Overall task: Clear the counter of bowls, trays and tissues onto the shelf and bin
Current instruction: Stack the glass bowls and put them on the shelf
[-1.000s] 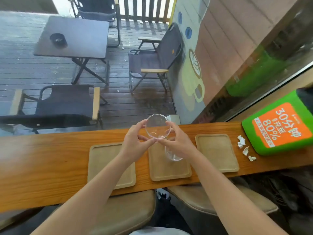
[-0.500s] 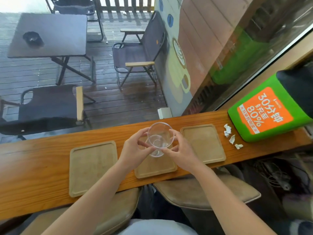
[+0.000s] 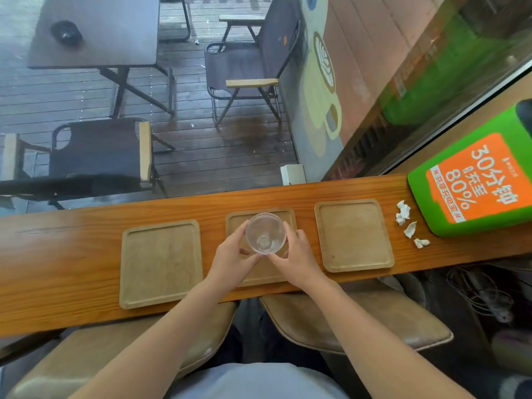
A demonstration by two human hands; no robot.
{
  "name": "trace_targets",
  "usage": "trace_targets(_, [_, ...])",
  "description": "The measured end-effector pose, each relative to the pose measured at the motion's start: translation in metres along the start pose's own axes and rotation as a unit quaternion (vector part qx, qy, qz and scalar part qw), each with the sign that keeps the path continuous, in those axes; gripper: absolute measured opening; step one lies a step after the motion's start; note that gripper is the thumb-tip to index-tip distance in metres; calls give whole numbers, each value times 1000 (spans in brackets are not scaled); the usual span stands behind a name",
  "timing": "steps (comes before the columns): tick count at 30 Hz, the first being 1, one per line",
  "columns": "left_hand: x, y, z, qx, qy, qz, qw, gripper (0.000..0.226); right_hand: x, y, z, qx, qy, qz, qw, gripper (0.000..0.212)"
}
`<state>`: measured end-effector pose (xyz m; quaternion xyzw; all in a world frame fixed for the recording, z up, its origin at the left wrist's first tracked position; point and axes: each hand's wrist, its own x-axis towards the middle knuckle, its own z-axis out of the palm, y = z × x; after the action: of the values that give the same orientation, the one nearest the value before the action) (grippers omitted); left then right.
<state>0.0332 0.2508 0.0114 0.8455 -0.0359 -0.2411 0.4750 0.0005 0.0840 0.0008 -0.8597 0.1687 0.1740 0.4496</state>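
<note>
Cupping the clear bowl (image 3: 265,237) between them, left hand (image 3: 230,259) and right hand (image 3: 298,259) grip its sides.

The orange label on the green box (image 3: 475,180) reads "30分钟" and "80%", seen upside down.

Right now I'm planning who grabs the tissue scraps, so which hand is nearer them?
Right. The right hand sits on the glass bowl, nearer the tissue scraps lying past the right tray. The left hand holds the bowl's far side.
</note>
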Motion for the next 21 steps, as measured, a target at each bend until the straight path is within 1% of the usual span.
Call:
trace_targets(2, [1,0,3,-3,-8,-7,1000,81,2,3,1,15,-7,6,1000,76])
trace_targets(5, [3,1,4,-2,-17,-35,999,90,5,5,-3,36,-35,20,999,84])
trace_targets(7, [4,3,3,-9,-17,-43,999,92,6,6,-8,36,-49,30,998,88])
trace_targets(10, [6,4,0,-15,-21,-39,999,88,7,9,-15,27,-67,54,996,96])
trace_targets(14, [10,0,0,-20,-29,-41,999,82,11,12,-18,30,-81,71,994,97])
trace_targets(18, [17,-6,5,-24,-31,-68,997,82,18,17,-14,34,-100,86,991,99])
trace_targets(21, [24,-11,13,-37,-22,-89,995,79,25,19,-10,58,-103,80,990,95])
